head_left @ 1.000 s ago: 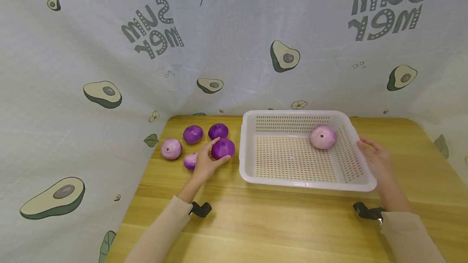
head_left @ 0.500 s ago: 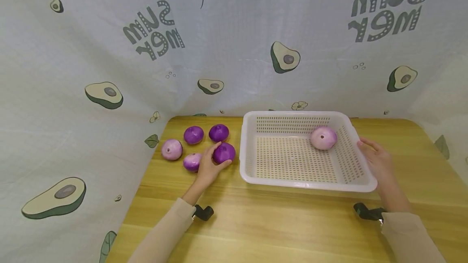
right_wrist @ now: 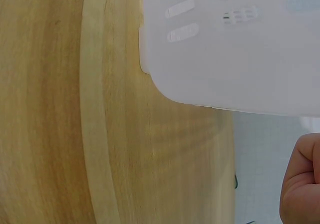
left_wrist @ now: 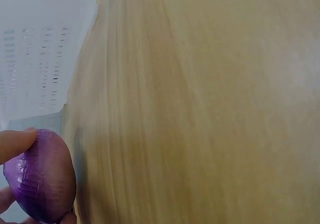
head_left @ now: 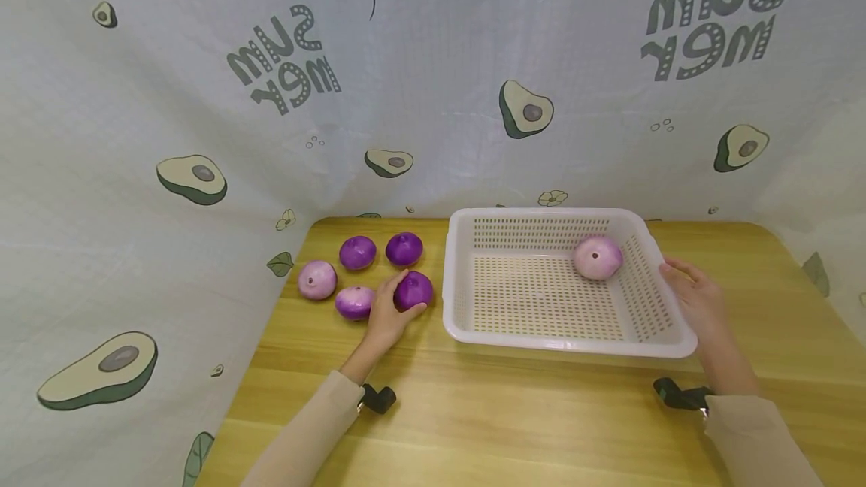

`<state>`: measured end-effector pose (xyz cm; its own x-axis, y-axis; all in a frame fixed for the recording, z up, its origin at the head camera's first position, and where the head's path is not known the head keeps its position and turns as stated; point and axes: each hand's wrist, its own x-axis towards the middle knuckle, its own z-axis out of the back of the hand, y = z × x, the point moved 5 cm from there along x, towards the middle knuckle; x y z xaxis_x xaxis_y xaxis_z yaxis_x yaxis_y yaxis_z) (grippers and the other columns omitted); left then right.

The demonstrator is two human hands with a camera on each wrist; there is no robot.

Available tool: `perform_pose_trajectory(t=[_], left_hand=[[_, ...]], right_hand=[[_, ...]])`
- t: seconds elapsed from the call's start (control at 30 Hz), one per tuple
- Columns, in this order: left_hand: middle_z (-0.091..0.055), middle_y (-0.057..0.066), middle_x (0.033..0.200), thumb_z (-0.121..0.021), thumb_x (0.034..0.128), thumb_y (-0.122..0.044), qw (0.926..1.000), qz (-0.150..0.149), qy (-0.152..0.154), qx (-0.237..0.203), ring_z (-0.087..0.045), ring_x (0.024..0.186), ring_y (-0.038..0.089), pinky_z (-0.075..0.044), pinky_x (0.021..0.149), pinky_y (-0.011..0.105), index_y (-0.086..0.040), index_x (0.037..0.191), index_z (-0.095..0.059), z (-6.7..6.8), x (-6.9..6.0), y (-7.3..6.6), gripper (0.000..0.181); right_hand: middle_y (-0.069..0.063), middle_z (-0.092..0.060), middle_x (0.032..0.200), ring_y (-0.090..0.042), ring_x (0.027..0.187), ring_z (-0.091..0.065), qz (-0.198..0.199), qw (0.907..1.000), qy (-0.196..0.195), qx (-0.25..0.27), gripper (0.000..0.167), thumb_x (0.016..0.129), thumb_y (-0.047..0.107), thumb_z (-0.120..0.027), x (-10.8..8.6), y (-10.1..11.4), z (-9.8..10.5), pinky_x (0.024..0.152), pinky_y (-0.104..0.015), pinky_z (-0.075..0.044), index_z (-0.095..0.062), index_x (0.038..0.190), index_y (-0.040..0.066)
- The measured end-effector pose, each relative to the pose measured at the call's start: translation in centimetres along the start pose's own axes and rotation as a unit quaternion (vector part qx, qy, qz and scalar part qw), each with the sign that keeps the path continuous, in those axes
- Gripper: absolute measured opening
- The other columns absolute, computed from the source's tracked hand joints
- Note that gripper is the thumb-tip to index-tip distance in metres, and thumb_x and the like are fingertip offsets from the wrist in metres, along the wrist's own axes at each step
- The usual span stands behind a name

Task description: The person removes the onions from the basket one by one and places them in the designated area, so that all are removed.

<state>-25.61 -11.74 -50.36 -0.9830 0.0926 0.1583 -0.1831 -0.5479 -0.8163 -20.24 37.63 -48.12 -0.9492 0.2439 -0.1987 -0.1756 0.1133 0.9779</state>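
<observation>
My left hand (head_left: 389,316) pinches a dark purple onion (head_left: 414,291) between thumb and fingers, just left of the basket. In the left wrist view the thumb lies on one side of this onion (left_wrist: 42,176) and fingertips show at the other. A white plastic basket (head_left: 541,346) with slotted walls stands in the middle of the table. On its right rim my right hand (head_left: 698,299) grips the edge. One pale pink-purple onion (head_left: 598,258) sits inside, towards the right wall. In the right wrist view part of the right hand (right_wrist: 302,181) shows below the basket's wall (right_wrist: 225,68).
Left of the basket lie two more dark purple onions (head_left: 357,253), a pale one (head_left: 317,279), and a two-toned one (head_left: 355,303) close against the left hand. The wooden table (head_left: 528,419) meets a printed cloth (head_left: 433,96) behind and at the left.
My left hand has moved slightly towards me with the dark purple onion, uncovering more of the two-toned onion beside it. The right hand and the basket have stayed put.
</observation>
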Motion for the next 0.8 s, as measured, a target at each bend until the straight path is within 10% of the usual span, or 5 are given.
perform_pose_trajectory(t=[0.8], left_hand=[[-0.047, 0.025, 0.143, -0.081, 0.0848, -0.014, 0.9994, -0.004, 0.001, 0.035, -0.042, 0.134, 0.042, -0.036, 0.109, 0.057, -0.001, 0.143, -0.05, 0.2, 0.18, -0.32, 0.067]], right_hand=[[0.015, -0.07, 0.09, -0.004, 0.075, -0.069, 0.024, 0.9997, 0.003, 0.0, 0.018, 0.1, 0.031, -0.062, -0.3, 0.07, -0.08, 0.059, -0.024, -0.058, -0.059, 0.117, 0.034]])
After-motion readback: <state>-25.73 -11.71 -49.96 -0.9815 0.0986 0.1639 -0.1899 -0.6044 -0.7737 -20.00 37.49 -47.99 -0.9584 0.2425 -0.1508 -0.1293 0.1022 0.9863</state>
